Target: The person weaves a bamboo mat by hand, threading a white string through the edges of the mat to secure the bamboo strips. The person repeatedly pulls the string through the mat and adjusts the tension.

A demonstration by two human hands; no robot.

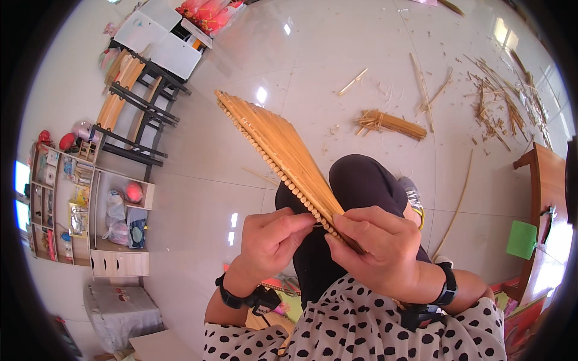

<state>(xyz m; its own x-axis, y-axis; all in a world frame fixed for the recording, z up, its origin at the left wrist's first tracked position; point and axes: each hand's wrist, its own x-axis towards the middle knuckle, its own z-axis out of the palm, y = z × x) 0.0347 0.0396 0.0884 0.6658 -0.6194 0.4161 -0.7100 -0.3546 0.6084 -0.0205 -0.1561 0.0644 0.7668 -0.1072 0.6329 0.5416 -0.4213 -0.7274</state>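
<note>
Golden rods are making up the panel [277,144], which is slanting from upper left down to the hands, in front of the knees [367,180] and above the floor [198,204]. Progress, judging by looks: most of the row is already sitting packed side by side, so a good share seems done. The near end, between the hands, is probably still being worked; how much is left, cannot tell. Look: glossy, straw-yellow, round pale ends lining the left edge like beads, far edge running uneven. No gap is showing along the beaded edge.

Left hand [272,240]: thumb and index are closing narrowly at the beaded edge; cannot tell if a thread is sitting between them. Right hand [380,249]: thumb and fingers are pinching the panel's near end firmly.

Farther right, a bundle [397,124] of similar stalks is lying on the floor, maybe spare material. Scraps [495,111] are scattering beyond it, suggesting trimming is at least partly done.
</note>
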